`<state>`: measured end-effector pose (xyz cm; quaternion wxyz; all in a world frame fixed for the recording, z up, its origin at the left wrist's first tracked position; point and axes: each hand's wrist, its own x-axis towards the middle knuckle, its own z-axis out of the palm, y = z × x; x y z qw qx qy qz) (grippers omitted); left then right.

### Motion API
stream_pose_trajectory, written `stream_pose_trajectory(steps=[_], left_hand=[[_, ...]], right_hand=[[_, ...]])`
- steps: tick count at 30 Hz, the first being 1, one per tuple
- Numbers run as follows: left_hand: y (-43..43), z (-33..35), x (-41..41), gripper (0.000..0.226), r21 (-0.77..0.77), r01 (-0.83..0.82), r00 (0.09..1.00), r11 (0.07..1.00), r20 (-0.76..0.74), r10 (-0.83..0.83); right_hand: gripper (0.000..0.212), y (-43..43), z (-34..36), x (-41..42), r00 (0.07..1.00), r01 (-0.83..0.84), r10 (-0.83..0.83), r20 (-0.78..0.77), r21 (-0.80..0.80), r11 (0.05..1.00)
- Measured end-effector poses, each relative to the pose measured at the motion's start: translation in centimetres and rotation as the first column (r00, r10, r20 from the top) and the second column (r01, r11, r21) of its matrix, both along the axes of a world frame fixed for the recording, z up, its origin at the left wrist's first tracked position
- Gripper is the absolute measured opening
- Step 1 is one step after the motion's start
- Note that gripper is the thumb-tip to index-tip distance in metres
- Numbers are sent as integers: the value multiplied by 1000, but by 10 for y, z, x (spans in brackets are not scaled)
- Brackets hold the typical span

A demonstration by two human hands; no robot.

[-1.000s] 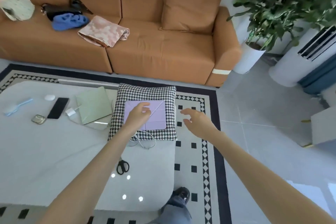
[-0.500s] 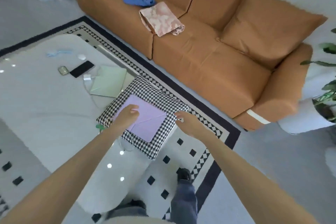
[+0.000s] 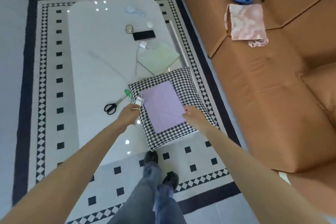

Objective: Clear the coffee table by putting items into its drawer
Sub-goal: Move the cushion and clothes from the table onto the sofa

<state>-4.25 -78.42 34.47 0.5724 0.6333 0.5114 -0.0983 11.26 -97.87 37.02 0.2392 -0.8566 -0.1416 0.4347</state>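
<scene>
Just below the middle of the frame, on the near end of the counter [image 3: 94,71], is where I'm working. The checked cushion [image 3: 192,96] lies there with the purple tablet [image 3: 161,105] flat on top of it. My left grip [image 3: 129,115] is pinched on the little white charger [image 3: 139,100] at the cushion's left edge. My right grip [image 3: 191,114] has its fingers closed on the tablet's lower right edge. So both are clamped on something, nothing loose.

I'd call this the very start of the job: first pickup, and nothing looks put away. Up the counter toward the top of the frame the phone [image 3: 144,35], the green case [image 3: 158,58] and some small bits are all sitting out. The scissors [image 3: 111,107] lie just left of my left grip.

Thing is, I can't see the drawer anywhere in this view, so I don't know if it's open or even which side it's on.

What the next move needs, I reckon:
- Lift the tablet straight off the cushion, so the cushion doesn't drag off the counter edge it overhangs.
- Bring the charger's cord along with the plug so it doesn't snag.
- Free one grip to pull the drawer, since both are full right now.
</scene>
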Motion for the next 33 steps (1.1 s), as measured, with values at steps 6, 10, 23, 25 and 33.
stream_pose_trajectory(steps=[6,10,23,25,33], left_hand=[[30,-54,25,45,-61,-115,993,991,17,117],[57,-104,49,55,-7,-150,989,989,10,150],[52,-237,76,91,100,-3,997,995,-72,11],[52,-240,77,79,185,-21,998,982,-62,33],[67,-228,54,47,378,109,992,920,-101,-76]], right_hand=[[51,54,-46,26,999,-11,10,-37,-27,1000],[55,80,-92,42,1000,1,0,13,-46,999],[83,105,-220,70,961,-116,175,215,-262,958],[95,105,-223,76,964,-69,125,233,-235,969],[125,114,-218,89,998,38,-14,59,-412,911]])
